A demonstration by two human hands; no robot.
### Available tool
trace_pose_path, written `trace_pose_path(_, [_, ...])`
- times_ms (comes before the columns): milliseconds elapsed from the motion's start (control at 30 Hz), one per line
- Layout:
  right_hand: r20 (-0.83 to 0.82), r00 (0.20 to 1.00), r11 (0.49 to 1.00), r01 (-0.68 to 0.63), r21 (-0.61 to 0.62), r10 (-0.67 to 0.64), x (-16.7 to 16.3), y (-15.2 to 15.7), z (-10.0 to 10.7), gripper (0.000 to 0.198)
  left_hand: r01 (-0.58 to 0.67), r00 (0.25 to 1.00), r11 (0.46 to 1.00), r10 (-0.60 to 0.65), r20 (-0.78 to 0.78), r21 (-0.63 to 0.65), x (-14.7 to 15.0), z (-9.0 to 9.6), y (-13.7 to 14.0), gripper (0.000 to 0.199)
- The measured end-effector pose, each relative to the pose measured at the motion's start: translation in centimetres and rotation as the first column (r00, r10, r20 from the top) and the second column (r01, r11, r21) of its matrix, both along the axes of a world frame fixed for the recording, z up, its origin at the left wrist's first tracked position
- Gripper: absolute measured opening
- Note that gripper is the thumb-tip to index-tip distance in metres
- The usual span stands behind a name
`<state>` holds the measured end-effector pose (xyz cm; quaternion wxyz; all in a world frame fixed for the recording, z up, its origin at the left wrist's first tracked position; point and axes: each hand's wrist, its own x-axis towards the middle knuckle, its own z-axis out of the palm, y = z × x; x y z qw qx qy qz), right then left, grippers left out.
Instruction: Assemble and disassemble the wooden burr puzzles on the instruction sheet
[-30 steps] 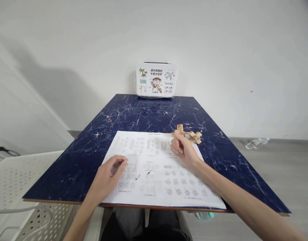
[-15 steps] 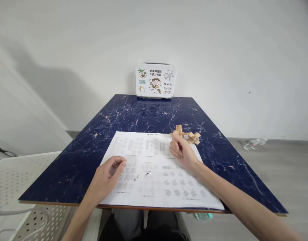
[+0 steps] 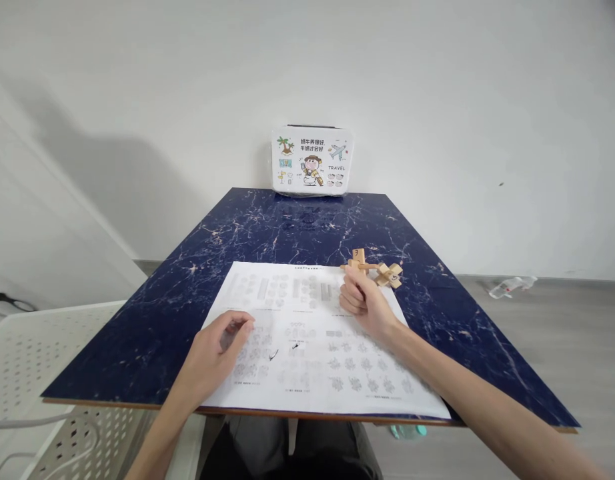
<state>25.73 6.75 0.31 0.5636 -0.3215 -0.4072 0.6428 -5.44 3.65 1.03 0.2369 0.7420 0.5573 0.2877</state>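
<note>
A large white printed sheet (image 3: 307, 367), covered with small grey diagrams, lies at the near part of the blue marbled table (image 3: 297, 227). On its left side rests my left hand (image 3: 217, 353), fingers curled in and the thumb tip against the index finger, with nothing visible between them. My right hand (image 3: 365, 300) is closed like a fist over the sheet's upper right. Its thumb and index finger meet right at an upright wooden block (image 3: 358, 255) marked with a figure. Beside that lies a crossed wooden block puzzle (image 3: 389, 275). Whatever the right fingers hold is hidden.
A white cartoon-printed case (image 3: 312, 160) stands at the table's far edge against the wall. Left of the table is a white perforated rack (image 3: 52, 340) with cables. A clear plastic wrapper or bottle (image 3: 512, 287) lies on the floor at right. Two dark marks show on the sheet.
The whole view has shifted very slightly. Both hands, the sheet and the wooden pieces keep their places relative to each other.
</note>
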Motion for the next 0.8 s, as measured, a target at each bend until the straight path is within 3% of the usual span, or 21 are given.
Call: trace_pose_path(800, [0.0,1.0,1.0,0.019,-0.017,-0.019,0.04,-0.01,-0.23,0.068,-0.008,1.0,1.0,0.008,-0.001,0.016,0.16,-0.02,-0.06,0.03])
